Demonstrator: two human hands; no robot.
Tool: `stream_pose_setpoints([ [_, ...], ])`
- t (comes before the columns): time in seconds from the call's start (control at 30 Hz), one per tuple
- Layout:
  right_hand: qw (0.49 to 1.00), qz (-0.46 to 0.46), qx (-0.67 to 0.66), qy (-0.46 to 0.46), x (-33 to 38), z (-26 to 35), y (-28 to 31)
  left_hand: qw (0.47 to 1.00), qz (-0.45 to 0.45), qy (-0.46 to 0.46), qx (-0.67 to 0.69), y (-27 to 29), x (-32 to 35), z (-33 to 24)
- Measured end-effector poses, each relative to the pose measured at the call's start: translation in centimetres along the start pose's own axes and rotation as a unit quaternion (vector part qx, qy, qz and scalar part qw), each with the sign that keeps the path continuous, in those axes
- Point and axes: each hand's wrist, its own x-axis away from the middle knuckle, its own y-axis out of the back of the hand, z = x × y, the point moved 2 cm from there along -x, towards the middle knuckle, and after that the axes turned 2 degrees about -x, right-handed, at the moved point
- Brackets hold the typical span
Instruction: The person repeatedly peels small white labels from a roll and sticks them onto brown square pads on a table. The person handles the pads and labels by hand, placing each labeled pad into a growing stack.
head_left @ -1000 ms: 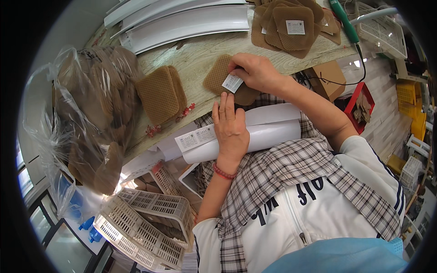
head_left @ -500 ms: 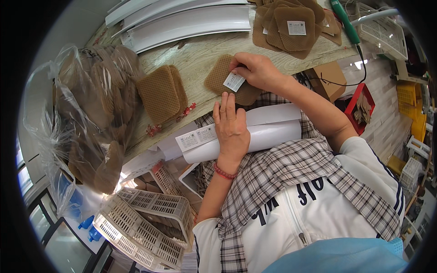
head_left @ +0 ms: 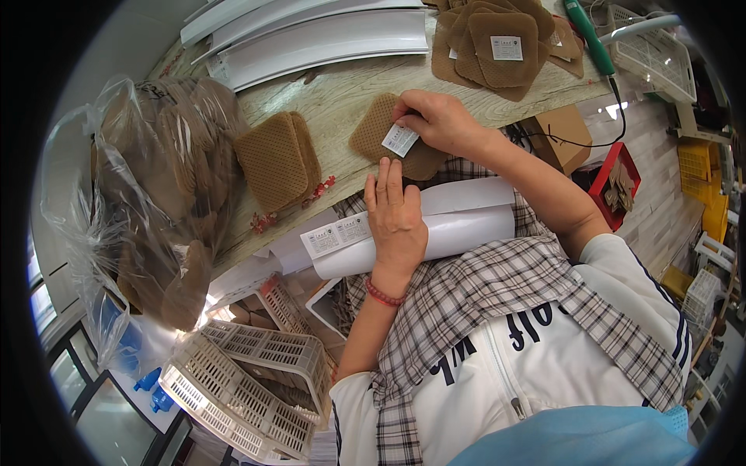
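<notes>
left hand (head_left: 396, 221) flat on label roll (head_left: 435, 233) | right hand (head_left: 439, 120) pinching white label (head_left: 400, 140) on brown pad (head_left: 381, 132)

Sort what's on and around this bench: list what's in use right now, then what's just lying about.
In use: right hand, white label, brown pad, left hand, label roll.

Lying about: labelled pad pile, unlabelled pad stack, bag of pads, green tool, white crates.

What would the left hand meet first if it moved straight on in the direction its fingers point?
The left hand, lying flat on the white label roll, points up toward the table. It would probably first meet the brown pad that the right hand is labelling; depth is unclear.
</notes>
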Motion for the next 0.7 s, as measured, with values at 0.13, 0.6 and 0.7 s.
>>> stream_pose_setpoints([
  [0.13,1.0,0.001,0.003,0.001,-0.01,0.06,-0.03,1.0,-0.003,0.006,0.006,0.07,0.01,-0.13],
  [0.6,1.0,-0.008,0.013,0.002,0.06,-0.06,-0.27,0.999,0.03,-0.007,-0.044,-0.13,-0.12,0.09],
  [0.7,1.0,-0.008,0.022,0.006,0.02,-0.08,-0.27,0.998,0.03,-0.008,-0.048,-0.14,-0.18,0.12],
])
